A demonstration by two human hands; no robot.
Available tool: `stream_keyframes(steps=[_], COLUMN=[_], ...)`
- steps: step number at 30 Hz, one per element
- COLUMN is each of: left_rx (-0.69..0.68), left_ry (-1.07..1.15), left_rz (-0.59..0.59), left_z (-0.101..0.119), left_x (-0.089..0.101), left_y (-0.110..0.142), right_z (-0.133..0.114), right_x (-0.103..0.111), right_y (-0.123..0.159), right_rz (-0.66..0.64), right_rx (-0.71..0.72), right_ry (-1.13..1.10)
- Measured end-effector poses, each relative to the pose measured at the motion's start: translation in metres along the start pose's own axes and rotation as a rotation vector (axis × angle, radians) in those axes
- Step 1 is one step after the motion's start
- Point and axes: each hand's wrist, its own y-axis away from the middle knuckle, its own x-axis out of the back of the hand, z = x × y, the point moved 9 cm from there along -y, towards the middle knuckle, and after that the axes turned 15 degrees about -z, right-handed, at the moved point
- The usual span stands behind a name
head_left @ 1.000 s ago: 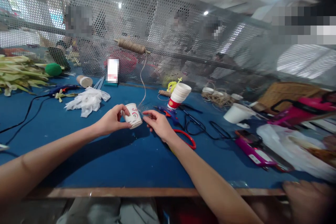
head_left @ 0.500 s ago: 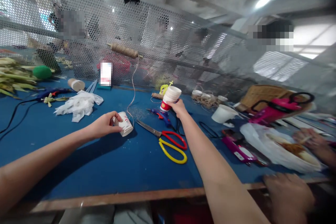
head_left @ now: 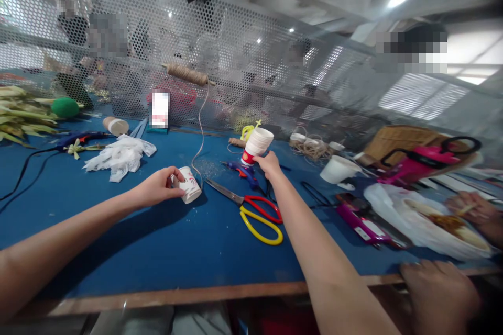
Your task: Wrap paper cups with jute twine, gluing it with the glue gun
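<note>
Our left hand point(head_left: 159, 187) pinched paper cup point(head_left: 192, 187); our right hand point(head_left: 270, 164) touched leaning cup stack point(head_left: 260, 141) low down, grip unclear. Uneven push there could have toppled stack near glue gun point(head_left: 244, 170).

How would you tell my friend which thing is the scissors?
Find the big blue table in front of the metal mesh. Look near its middle, between the cup at the left hand and the right forearm. The scissors have a grip with one red loop and one yellow; the blue glue gun behind has no such loops.
</note>
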Motion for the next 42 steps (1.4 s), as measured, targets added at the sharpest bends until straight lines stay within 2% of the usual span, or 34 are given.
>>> stream_keyframes(steps=[3,5,8,11,15,19,22,28,42], left_rx=[-0.009,-0.024,-0.092,-0.175,-0.230,-0.242,-0.256,-0.257,-0.314], left_ry=[-0.008,0.003,0.079,0.188,0.310,0.347,0.307,0.188,0.020], left_rz=[0.013,0.044,0.112,0.234,0.369,0.402,0.402,0.423,0.443], left_z=[0.000,0.000,0.003,0.006,0.007,0.009,0.013,0.019,0.037], left_x=[0.001,0.004,0.010,0.020,0.028,0.026,0.023,0.019,0.012], left_y=[0.000,0.000,0.002,0.007,0.014,0.018,0.020,0.024,0.035], right_z=[-0.019,-0.036,-0.059,-0.082,-0.085,-0.080,-0.077,-0.075,-0.074], right_x=[0.011,0.009,-0.014,-0.056,-0.090,-0.117,-0.123,-0.121,-0.118], right_y=[0.017,0.034,0.070,0.116,0.158,0.173,0.174,0.174,0.170], right_rz=[0.088,0.057,-0.156,-0.524,-0.701,-0.822,-0.820,-0.766,-0.686], right_rx=[0.039,0.081,0.123,0.215,0.219,0.216,0.194,0.169,0.193], right_ry=[-0.012,-0.043,-0.094,-0.206,-0.274,-0.362,-0.452,-0.545,-0.564])
